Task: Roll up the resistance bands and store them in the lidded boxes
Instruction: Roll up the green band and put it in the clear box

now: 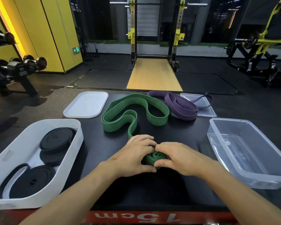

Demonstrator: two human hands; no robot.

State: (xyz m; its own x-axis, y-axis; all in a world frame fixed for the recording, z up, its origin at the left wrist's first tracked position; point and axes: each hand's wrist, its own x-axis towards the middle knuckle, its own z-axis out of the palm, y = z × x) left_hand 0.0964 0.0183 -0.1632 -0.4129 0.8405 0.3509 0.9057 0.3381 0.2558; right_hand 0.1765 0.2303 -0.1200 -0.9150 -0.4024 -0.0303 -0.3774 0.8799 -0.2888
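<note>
We grip the started coil of the green band (156, 155) at 6 o'clock on the bench (185, 132), left hand (133, 154) and right hand (178, 157) both curled round it, its tail trailing toward 12 o'clock; ease either grip and the springy coil may unwind or telescope sideways.

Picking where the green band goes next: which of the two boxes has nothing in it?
The clear box on the right: nothing lies inside it. The white box on the left already holds rolled black bands.
</note>
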